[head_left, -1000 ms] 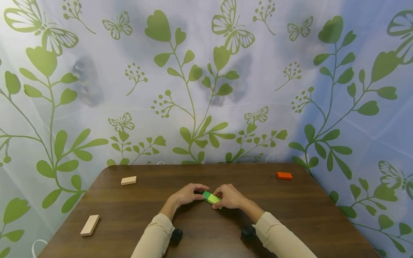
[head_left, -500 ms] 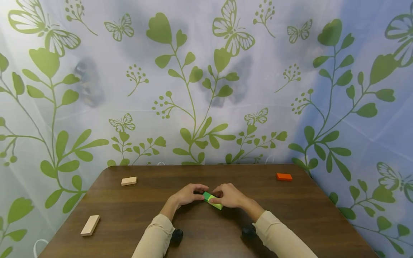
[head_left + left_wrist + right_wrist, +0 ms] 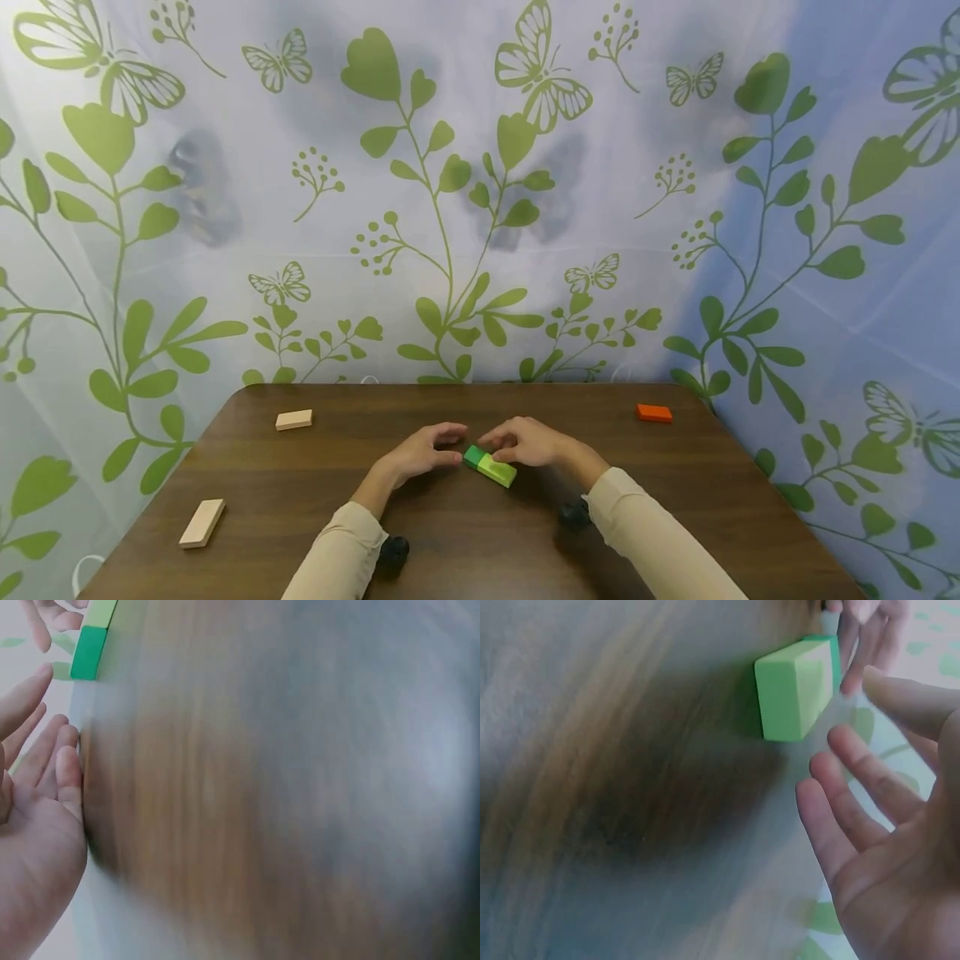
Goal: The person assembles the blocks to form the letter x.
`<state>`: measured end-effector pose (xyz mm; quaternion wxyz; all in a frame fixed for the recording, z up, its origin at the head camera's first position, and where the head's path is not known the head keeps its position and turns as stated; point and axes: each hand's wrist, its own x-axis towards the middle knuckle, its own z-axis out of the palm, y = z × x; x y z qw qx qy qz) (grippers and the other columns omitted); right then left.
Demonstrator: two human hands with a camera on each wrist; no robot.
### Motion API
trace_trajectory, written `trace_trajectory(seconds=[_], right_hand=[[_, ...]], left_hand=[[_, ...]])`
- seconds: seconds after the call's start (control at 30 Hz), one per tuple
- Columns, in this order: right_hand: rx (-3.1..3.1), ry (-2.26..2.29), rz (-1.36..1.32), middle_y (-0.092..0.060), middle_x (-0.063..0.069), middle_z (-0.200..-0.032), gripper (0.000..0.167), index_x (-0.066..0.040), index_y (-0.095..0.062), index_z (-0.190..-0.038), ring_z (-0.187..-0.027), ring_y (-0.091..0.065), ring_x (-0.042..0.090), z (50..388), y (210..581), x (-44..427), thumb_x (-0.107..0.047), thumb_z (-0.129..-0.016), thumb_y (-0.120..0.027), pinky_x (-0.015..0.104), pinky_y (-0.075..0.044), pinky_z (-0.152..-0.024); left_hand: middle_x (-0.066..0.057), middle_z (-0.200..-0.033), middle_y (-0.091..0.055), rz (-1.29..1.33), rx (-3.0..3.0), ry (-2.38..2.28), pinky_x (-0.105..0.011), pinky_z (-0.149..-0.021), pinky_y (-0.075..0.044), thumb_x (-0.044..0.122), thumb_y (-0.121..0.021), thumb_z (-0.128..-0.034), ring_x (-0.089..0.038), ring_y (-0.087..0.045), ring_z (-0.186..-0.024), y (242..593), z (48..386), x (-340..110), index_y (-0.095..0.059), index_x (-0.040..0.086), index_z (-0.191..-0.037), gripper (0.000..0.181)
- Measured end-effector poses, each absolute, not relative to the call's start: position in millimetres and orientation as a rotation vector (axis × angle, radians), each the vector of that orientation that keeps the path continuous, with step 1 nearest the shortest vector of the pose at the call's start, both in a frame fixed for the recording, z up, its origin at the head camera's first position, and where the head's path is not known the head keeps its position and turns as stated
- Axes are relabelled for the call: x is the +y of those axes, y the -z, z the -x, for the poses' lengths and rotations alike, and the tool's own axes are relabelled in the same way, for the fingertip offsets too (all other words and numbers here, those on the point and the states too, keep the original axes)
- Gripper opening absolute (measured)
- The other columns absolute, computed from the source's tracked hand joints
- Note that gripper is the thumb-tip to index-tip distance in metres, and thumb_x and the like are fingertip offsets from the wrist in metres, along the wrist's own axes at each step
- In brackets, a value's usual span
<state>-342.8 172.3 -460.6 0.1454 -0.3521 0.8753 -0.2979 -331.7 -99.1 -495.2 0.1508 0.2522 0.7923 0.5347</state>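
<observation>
A dark green block (image 3: 474, 456) and a longer light green block (image 3: 498, 472) lie end to end on the brown table, touching. My left hand (image 3: 422, 452) is just left of the dark green end, fingers loosely bent, holding nothing. A gap separates its fingers from the dark green block (image 3: 88, 654) in the left wrist view. My right hand (image 3: 531, 442) hovers close behind the light green block, its thumb overlapping it in the head view. From the right wrist, the fingers spread apart from the light green block (image 3: 795, 690), gripping nothing.
Two pale wooden blocks lie on the left of the table (image 3: 420, 567): one farther back (image 3: 294, 420), one nearer (image 3: 202, 523). An orange-red block (image 3: 654, 413) sits at the back right. Behind the table hangs a leaf-and-butterfly curtain (image 3: 480, 233).
My right hand has let go of the light green block and drawn slightly back. My left hand has moved a little left, away from the dark green block. Both blocks remain joined end to end.
</observation>
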Motion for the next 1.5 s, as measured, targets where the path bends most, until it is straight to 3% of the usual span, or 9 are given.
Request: trace_trajectory(seconds=[0.23, 0.4, 0.57, 0.7, 0.97, 1.23, 1.5], right_hand=[[2.379, 0.898, 1.058, -0.065, 0.005, -0.134, 0.039, -0.009, -0.065, -0.142, -0.121, -0.061, 0.023, 358, 466, 161, -0.013, -0.103, -0.066, 0.037, -0.050, -0.098], [2.342, 0.822, 0.998, -0.061, 0.001, -0.137, 0.046, -0.014, -0.062, -0.146, -0.122, -0.057, 0.018, 363, 468, 162, -0.018, -0.101, -0.070, 0.036, -0.045, -0.102], [2.349, 0.751, 0.956, -0.057, -0.003, -0.131, 0.048, -0.020, -0.063, -0.146, -0.118, -0.052, 0.016, 368, 469, 168, -0.017, -0.099, -0.073, 0.038, -0.043, -0.101], [2.353, 0.754, 0.938, -0.057, -0.004, -0.127, 0.047, -0.022, -0.065, -0.143, -0.113, -0.050, 0.015, 370, 471, 170, -0.018, -0.098, -0.074, 0.037, -0.044, -0.096], [2.328, 0.817, 0.920, -0.058, -0.003, -0.128, 0.045, -0.022, -0.067, -0.141, -0.116, -0.050, 0.016, 369, 472, 166, -0.019, -0.097, -0.076, 0.038, -0.043, -0.097], [2.321, 0.822, 0.925, -0.059, -0.003, -0.126, 0.045, -0.018, -0.066, -0.141, -0.113, -0.050, 0.016, 369, 474, 171, -0.019, -0.097, -0.076, 0.038, -0.043, -0.095], [2.325, 0.833, 0.908, -0.058, -0.003, -0.128, 0.045, -0.021, -0.067, -0.141, -0.117, -0.050, 0.017, 366, 479, 173, -0.020, -0.097, -0.076, 0.040, -0.042, -0.099]], left_hand=[[-0.028, -0.151, -0.047, -0.706, 2.354, -1.463, -0.061, -0.111, -0.034, 0.009, -0.071, -0.0997, -0.046, -0.041, -0.141, 489, 322, -137, -0.046, -0.007, -0.150, 0.058], [-0.030, -0.147, -0.049, -0.815, 2.390, -1.420, -0.060, -0.106, -0.041, 0.016, -0.077, -0.0963, -0.046, -0.047, -0.136, 486, 312, -152, -0.047, -0.007, -0.148, 0.064], [-0.028, -0.147, -0.050, -0.883, 2.357, -1.470, -0.054, -0.101, -0.047, 0.021, -0.079, -0.0950, -0.044, -0.050, -0.133, 475, 298, -164, -0.050, -0.001, -0.148, 0.064], [-0.025, -0.151, -0.047, -0.873, 2.326, -1.534, -0.054, -0.103, -0.046, 0.020, -0.076, -0.0974, -0.047, -0.046, -0.136, 466, 283, -183, -0.050, 0.003, -0.148, 0.060], [-0.025, -0.143, -0.055, -0.761, 2.488, -1.622, -0.032, -0.090, -0.053, 0.016, -0.074, -0.0978, -0.053, -0.050, -0.129, 450, 253, -240, -0.053, 0.003, -0.147, 0.055], [-0.024, -0.140, -0.058, -0.679, 2.651, -1.647, -0.029, -0.086, -0.055, 0.013, -0.077, -0.0950, -0.041, -0.061, -0.120, 445, 241, -269, -0.054, 0.002, -0.145, 0.056], [-0.028, -0.139, -0.056, -0.723, 2.625, -1.706, -0.028, -0.087, -0.055, 0.006, -0.076, -0.0946, -0.011, -0.063, -0.118, 446, 233, -277, -0.051, -0.002, -0.146, 0.057]])
